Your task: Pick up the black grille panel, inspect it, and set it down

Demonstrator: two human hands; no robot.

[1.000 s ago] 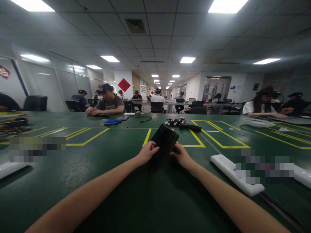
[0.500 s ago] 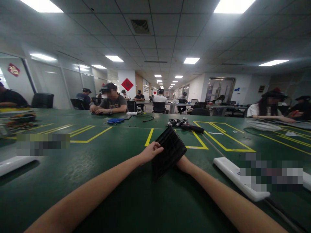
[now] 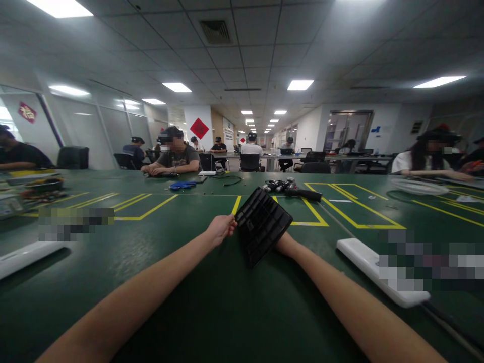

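Observation:
A black rectangular plastic panel (image 3: 262, 227) with a ribbed, gridded face is held tilted above the green table, that face turned toward me. Behind its lower right edge, my right hand (image 3: 284, 244) supports it; the fingers are hidden by the panel. At the panel's left edge is my left hand (image 3: 223, 228), its fingers pinched together. Whether those fingertips grip the edge or some small piece cannot be made out.
Black cables with connectors (image 3: 282, 185) lie beyond the panel, near blue gloves or cloth (image 3: 182, 185). White power strips (image 3: 378, 269) sit at both sides. Yellow tape (image 3: 363, 226) marks the green table (image 3: 181, 312). Across the table sits a person (image 3: 177, 156); another person (image 3: 427, 156) sits at right.
My left hand has moved left, off the panel's face to its left edge, fingers pinched. The panel has tilted a little in my right hand. The camera view has shifted slightly.

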